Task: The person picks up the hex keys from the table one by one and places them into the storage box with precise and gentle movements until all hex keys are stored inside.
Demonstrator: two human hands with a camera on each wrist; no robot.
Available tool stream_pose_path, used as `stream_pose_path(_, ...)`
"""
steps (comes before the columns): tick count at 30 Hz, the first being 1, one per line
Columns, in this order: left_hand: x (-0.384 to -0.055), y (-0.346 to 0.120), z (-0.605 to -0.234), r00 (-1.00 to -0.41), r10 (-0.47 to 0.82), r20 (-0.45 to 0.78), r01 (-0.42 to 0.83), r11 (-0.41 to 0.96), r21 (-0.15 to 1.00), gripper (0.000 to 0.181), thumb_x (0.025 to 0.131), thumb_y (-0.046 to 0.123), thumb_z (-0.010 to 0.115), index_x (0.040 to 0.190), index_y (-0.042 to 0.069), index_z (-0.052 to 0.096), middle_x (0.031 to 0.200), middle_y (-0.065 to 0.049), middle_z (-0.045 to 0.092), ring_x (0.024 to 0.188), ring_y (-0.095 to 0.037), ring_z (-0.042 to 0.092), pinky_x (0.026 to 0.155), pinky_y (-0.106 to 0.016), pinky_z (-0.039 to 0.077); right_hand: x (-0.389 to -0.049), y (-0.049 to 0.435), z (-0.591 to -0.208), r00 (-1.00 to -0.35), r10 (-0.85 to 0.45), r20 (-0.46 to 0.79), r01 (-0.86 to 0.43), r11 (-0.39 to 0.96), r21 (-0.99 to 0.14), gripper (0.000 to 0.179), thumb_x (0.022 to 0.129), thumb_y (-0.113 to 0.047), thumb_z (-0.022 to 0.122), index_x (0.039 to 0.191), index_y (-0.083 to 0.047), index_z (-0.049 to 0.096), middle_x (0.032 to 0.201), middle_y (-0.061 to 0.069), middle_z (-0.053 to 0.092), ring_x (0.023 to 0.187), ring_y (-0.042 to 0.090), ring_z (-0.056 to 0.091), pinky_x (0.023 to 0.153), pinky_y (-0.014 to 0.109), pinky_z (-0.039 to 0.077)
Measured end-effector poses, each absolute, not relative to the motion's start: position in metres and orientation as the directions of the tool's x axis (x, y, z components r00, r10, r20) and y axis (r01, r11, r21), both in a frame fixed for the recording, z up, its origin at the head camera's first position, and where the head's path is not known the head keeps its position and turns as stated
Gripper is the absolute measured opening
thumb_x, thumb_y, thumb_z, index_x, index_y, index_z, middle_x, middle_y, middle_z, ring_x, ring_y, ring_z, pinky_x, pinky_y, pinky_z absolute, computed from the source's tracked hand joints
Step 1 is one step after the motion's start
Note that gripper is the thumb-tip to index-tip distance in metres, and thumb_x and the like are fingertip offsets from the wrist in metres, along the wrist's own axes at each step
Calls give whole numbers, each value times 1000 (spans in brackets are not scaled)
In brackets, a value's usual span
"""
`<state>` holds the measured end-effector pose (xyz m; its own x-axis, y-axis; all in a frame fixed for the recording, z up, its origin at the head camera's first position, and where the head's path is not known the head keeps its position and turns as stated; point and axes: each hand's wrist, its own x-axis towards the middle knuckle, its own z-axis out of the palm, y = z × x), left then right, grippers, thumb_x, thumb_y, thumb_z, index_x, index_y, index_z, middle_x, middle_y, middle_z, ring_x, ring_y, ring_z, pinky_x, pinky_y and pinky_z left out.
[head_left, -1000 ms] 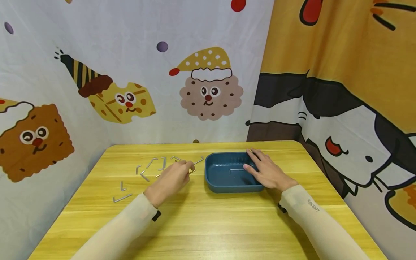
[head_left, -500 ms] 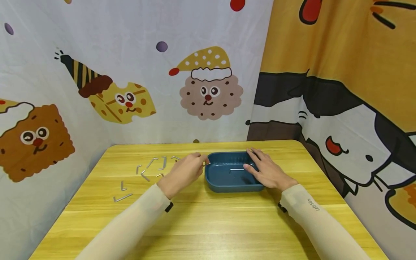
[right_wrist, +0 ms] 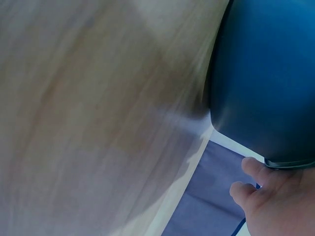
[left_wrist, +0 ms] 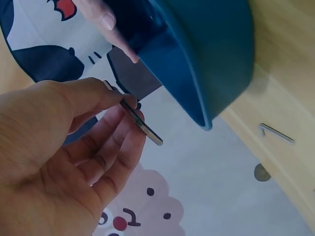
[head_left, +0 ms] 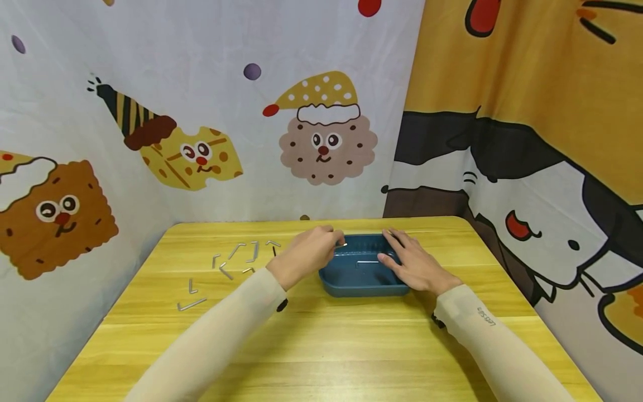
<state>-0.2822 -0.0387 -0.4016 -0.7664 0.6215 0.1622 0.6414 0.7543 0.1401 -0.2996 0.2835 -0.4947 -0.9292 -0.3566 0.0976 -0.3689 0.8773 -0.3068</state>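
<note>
My left hand (head_left: 311,250) is over the left end of a blue rectangular container (head_left: 366,291). Its thumb and fingers pinch a hex key (left_wrist: 142,127), whose silver tip juts out past the fingers in the left wrist view. My right hand (head_left: 419,267) rests on the container's right end with fingers extended over the rim and the thumb reaching inside. Another hex key (head_left: 366,262) lies on the container floor, partly behind that thumb. In the right wrist view two fingertips (right_wrist: 241,191) show beside the container's outer wall.
Several L-shaped hex keys are scattered on the wooden table (head_left: 321,346) left of the container, among them a long one (head_left: 192,304) nearest the front and a dark one (head_left: 274,251) near my left wrist. A cartoon-printed curtain (head_left: 321,195) hangs behind the table.
My left hand has moved right from among the loose hex keys to over the container's left end, carrying one hex key. My right hand has stayed on the container.
</note>
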Motion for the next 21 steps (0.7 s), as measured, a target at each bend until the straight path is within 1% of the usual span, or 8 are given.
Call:
stream_pose_path(2, -285, -31, -399, -761, 633, 143, 648, 752, 117, 26, 114, 8, 74, 139, 13, 82, 131, -7, 83, 111, -21, 83, 85, -30, 70, -300, 284, -495, -930, -356, 93, -367, 877, -309, 88, 121, -69, 42, 187, -14, 25, 194, 21, 24, 177, 58, 26, 139, 83, 26)
stream_pose_path(4, -288, -22, -397, -754, 645, 128, 656, 750, 86, 27, 115, 10, 74, 140, 14, 82, 133, -7, 83, 115, -20, 83, 91, -30, 71, -299, 284, -494, -930, -357, 91, -367, 876, -313, 87, 121, -69, 42, 187, -14, 25, 194, 22, 25, 177, 58, 26, 139, 83, 25)
stream_pose_path(9, -296, -5, -394, -739, 668, 91, 673, 739, 29, 30, 115, 13, 75, 144, 16, 81, 139, -5, 82, 122, -19, 83, 99, -30, 70, -300, 284, -493, -930, -358, 88, -367, 875, -317, 86, 122, -69, 41, 188, -15, 25, 194, 21, 24, 177, 58, 24, 140, 82, 24)
stream_pose_path(13, -300, 5, -392, -734, 676, 65, 678, 734, 28, 32, 115, 13, 76, 147, 16, 80, 143, -5, 82, 126, -19, 82, 102, -30, 69, -300, 284, -492, -929, -362, 84, -369, 872, -322, 87, 122, -69, 41, 188, -15, 24, 194, 21, 24, 178, 57, 24, 141, 81, 22)
stream_pose_path(16, -303, 12, -393, -736, 675, 44, 677, 736, 32, 33, 116, 13, 73, 148, 16, 80, 145, -4, 82, 128, -18, 81, 103, -31, 69, -299, 284, -492, -928, -363, 83, -370, 870, -326, 87, 122, -68, 42, 188, -15, 24, 194, 22, 24, 178, 57, 23, 141, 81, 22)
stream_pose_path(19, -307, 19, -396, -737, 675, 28, 676, 736, 33, 32, 117, 13, 72, 148, 17, 80, 144, -2, 83, 127, -18, 81, 104, -31, 69, -299, 284, -491, -928, -361, 88, -370, 873, -318, 86, 122, -68, 42, 187, -15, 25, 194, 22, 25, 178, 57, 22, 142, 81, 20)
stream_pose_path(21, -310, 23, -399, -737, 676, 20, 676, 736, 36, 32, 117, 12, 73, 147, 17, 81, 142, -1, 83, 126, -17, 81, 105, -31, 69, -299, 283, -491, -928, -360, 90, -370, 875, -312, 86, 122, -68, 42, 187, -15, 25, 194, 22, 25, 179, 56, 19, 143, 80, 17)
